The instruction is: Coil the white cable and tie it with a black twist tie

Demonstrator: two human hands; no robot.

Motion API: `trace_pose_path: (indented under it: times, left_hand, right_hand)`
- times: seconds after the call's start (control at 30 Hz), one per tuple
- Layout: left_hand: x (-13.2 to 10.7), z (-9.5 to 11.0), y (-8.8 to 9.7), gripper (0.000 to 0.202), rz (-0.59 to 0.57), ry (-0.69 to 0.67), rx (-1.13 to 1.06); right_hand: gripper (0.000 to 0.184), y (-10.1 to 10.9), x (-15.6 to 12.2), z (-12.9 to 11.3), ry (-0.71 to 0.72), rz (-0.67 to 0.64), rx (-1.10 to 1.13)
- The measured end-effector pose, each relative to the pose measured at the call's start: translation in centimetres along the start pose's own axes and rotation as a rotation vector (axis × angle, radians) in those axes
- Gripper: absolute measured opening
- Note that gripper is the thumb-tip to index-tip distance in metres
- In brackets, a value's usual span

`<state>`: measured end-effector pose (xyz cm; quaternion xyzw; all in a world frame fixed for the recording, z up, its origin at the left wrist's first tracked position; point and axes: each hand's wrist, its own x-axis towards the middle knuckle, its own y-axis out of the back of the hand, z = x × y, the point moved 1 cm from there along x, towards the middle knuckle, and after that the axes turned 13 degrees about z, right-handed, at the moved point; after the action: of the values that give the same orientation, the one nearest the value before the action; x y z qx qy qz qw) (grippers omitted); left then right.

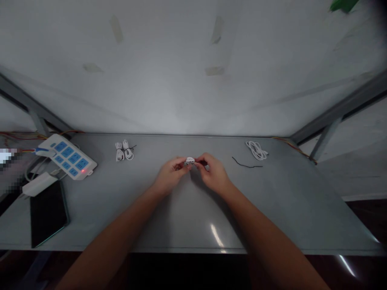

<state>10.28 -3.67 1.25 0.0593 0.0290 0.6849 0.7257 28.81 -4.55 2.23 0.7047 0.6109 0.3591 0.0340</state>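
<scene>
Over the middle of the grey table, a small bundle of white cable (pixel 190 160) is held up between both hands. My left hand (pixel 173 172) pinches its left side with thumb and fingers. From the other side, my right hand (pixel 211 171) is closed with fingertips at the bundle's right edge; whether a thin tie is between them is too small to make out. To the right lies a loose coil of white cable (pixel 256 150), and just below it a black twist tie (pixel 247 165), bent and lying flat. Two tied white cable bundles (pixel 123 151) rest at the left.
A white power strip (pixel 68 157) with blue sockets and a lit red light stands at the left. Near it are a white adapter (pixel 42 184) and a dark tablet (pixel 49 213). Metal frame bars (pixel 326 108) flank the table (pixel 121 217), with a pale wall (pixel 169 80) behind.
</scene>
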Motion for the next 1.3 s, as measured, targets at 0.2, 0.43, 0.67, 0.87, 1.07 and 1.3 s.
trace_pose_path:
  times: [0.2,0.43,0.67,0.87,1.07,1.3]
  left_hand:
    - [0.1,0.0,0.0,0.022,-0.001,-0.063,-0.016]
    - [0.0,0.3,-0.3,0.025,0.052,-0.014,-0.025]
    - [0.5,-0.7,-0.7,0.034,0.093,0.08,-0.092]
    - [0.7,-0.7,-0.4,0.042,0.071,-0.032,-0.044]
    - [0.6,0.3,0.4,0.01,0.117,-0.298,0.236]
    - [0.6,-0.7,-0.1,0.02,0.111,-0.113,0.047]
  right_hand:
    - [0.016,-0.5,0.3,0.9,-0.278,-0.043,0.212]
    - [0.022,-0.4,0.9,2.0,-0.486,-0.135,0.444]
    - [0.022,-0.5,0.8,1.4,-0.494,-0.161,0.513]
    - [0.022,-0.8,0.7,1.3,-0.6,-0.182,0.628]
    - [0.027,-0.5,0.5,0.6,-0.699,-0.245,0.781]
    - [0.032,-0.9,0.6,1.0,-0.609,-0.156,0.64]
